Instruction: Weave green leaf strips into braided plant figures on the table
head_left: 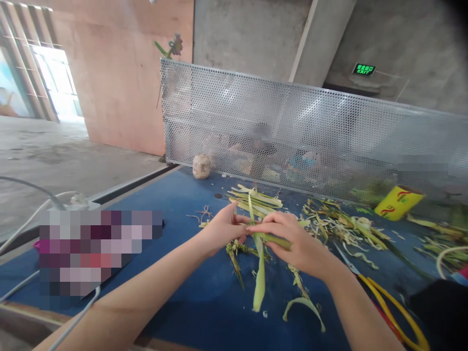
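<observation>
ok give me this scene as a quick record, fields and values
left hand: fingertips at the long pale green leaf strip
right hand: fingertips meeting the left's at the strip, green stalk under the fingers
surface: blue tabletop
beyond hands: flat yellow-green stalk pieces
right side: tangled green-brown plant scraps, metal scissors with yellow-and-red handles, yellow cylinder with red markings
back edge: perforated metal screen, rough beige lump near it
unclear: pixelated patch at left
</observation>
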`<state>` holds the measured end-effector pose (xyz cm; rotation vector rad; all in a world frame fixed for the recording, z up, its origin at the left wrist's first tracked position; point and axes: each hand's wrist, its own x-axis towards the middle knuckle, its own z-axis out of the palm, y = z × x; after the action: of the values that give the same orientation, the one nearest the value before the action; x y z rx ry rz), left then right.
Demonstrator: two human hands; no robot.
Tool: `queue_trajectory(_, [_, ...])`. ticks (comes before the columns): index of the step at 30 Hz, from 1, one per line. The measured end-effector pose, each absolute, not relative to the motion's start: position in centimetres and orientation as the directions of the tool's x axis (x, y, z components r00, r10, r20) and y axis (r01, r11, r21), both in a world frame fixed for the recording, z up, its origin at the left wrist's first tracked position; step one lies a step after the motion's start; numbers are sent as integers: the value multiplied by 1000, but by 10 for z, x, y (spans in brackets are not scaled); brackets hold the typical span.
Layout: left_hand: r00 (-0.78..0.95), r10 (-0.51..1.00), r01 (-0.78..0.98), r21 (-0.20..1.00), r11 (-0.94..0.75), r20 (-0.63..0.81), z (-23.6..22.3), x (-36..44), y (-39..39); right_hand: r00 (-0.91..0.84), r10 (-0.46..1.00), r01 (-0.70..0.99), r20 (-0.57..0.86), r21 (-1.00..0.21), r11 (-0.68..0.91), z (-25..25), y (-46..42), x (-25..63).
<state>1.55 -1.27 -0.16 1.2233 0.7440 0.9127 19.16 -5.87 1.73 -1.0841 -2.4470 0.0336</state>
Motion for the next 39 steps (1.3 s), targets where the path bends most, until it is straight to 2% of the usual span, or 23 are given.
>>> queue_trajectory(3, [444,896,-208,969,135,-29,0,14,-12,-583,640,716,500,-56,696,12,-58,189])
queue_trajectory(6, [438,899,-208,971,118,-16,-3,15,-11,-574,579,697,579,-25,716,7,-55,186])
queue_trajectory(8, [438,899,-208,975,73,26,-6,16,-11,-500,576,695,647,-98,713,5,-53,184])
queue_trajectory(10, [441,893,-212,977,11,86,-8,18,-13,-347,623,713,702,-234,661,4,-51,182])
queue_trajectory(13, [447,877,-190,977,-98,175,-11,19,-15,-119,697,723,707,-419,549,1,-46,183])
queue_trajectory(17, [454,858,-118,970,-211,242,-10,18,-17,-31,734,753,678,-467,464,-1,-43,183])
queue_trajectory(23, [440,862,-74,967,-244,251,-9,18,-15,-100,764,821,638,-381,425,0,-45,178])
queue_trajectory(26, [408,880,-73,970,-233,243,-8,17,-14,-118,696,872,709,-261,414,-1,-46,180])
queue_trajectory(29, [339,918,-73,979,-191,205,-3,16,-14,13,566,937,825,-207,281,-7,-44,186])
queue_trajectory(31, [292,943,-84,987,-139,158,1,15,-15,184,499,941,847,-298,159,-13,-40,191])
queue_trajectory(34, [253,963,-131,990,-57,88,5,15,-16,444,491,828,750,-552,95,-22,-31,195])
queue_trajectory(36, [248,966,-166,986,-25,67,5,16,-15,539,607,645,584,-750,149,-24,-26,196])
queue_trajectory(38, [244,968,-188,982,-12,58,3,16,-13,483,797,370,362,-910,189,-22,-24,194])
queue_trajectory(39, [237,970,-192,981,-9,56,3,16,-12,421,862,233,283,-952,199,-19,-25,193])
